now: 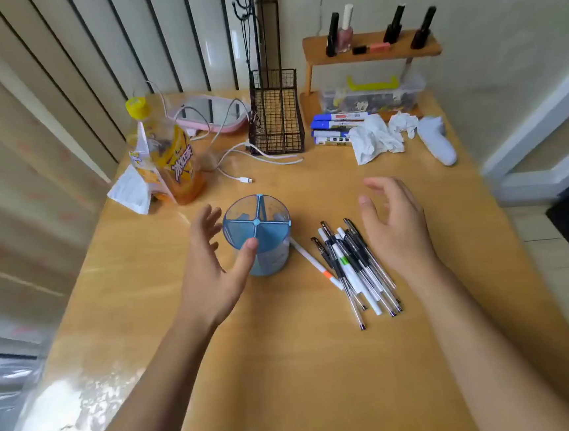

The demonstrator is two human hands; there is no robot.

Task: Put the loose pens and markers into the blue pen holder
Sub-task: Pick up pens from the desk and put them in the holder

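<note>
The blue pen holder [260, 231] stands upright at the table's middle, a translucent cylinder split into several compartments, with nothing seen inside. My left hand [214, 273] is open just left of it, thumb against its front wall. To the holder's right lies a pile of several loose pens and markers [356, 264], black-capped pens and white markers. One white pen with an orange band [315, 264] lies apart between pile and holder. My right hand [394, 226] hovers open right of the pile, holding nothing. Blue markers [335, 126] lie stacked at the back.
An orange drink bottle [171, 156] and a paper packet stand at the left. A black wire basket [276, 119], white cables, a pink mirror, crumpled tissues [378, 138], a white object [436, 140], a clear plastic box and a wooden shelf with nail polish fill the back.
</note>
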